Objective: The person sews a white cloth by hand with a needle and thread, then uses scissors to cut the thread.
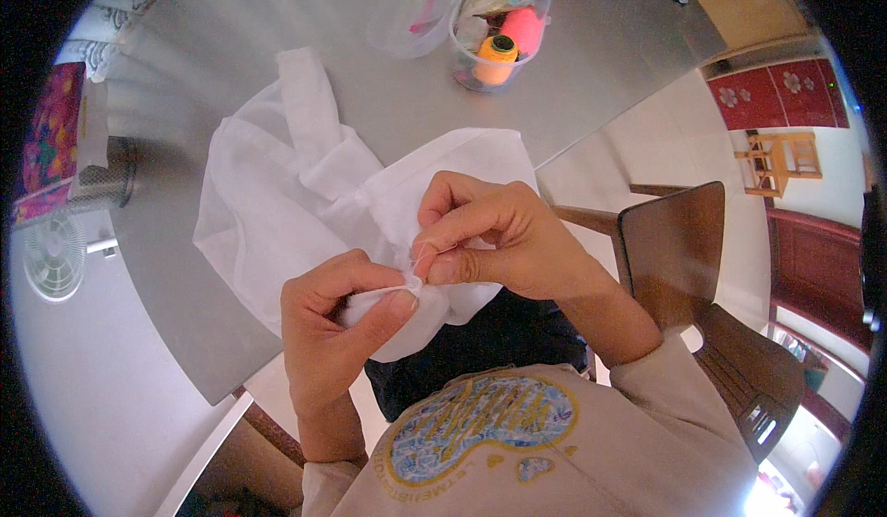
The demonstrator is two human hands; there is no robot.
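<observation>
White, partly sheer cloth (260,198) lies spread in folds on the table, and its near end hangs over the edge above my lap. My left hand (339,316) pinches a gathered edge of it between thumb and forefinger. Just to the right, the fingertips of my right hand (485,240) are pressed together against the same gathered spot. Fine pale thread (423,257) shows at those fingertips. Whether a needle is held there is too small to tell.
A grey table (388,94) carries a clear plastic box (464,73) with a yellow thread spool (495,59) and a pink spool (523,28). Its clear lid (395,39) lies alongside. A brown chair (672,247) stands at right, and a mesh holder (121,170) sits at the left.
</observation>
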